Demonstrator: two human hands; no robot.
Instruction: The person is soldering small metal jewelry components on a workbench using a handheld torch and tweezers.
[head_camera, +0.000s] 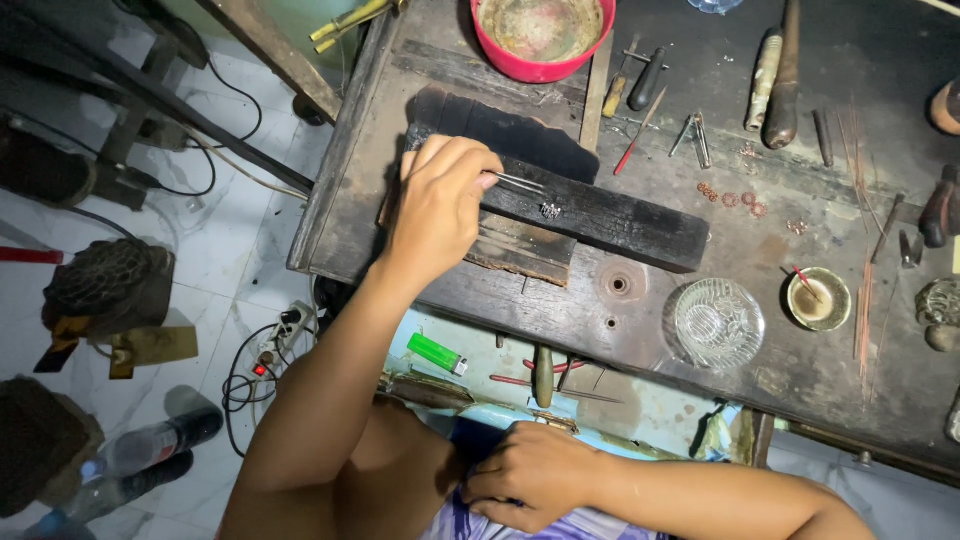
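**A count of what lies on and around the desk**

One red bowl (541, 38). One clear glass dish (717, 323). One small round cup (818, 299) with a red stick in it. One green lighter (437, 353). One pair of tweezers (520, 182). One charred block (590, 212). Two wooden-handled tools (776, 75) side by side. Two bottles (140, 455) on the floor. Two hands in view.

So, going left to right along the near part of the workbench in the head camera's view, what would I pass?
Green lighter → clear glass dish → small round bowl with a red stick in it. Above that row, the left hand holds tweezers over a charred wooden block, and the right hand rests near the lap.
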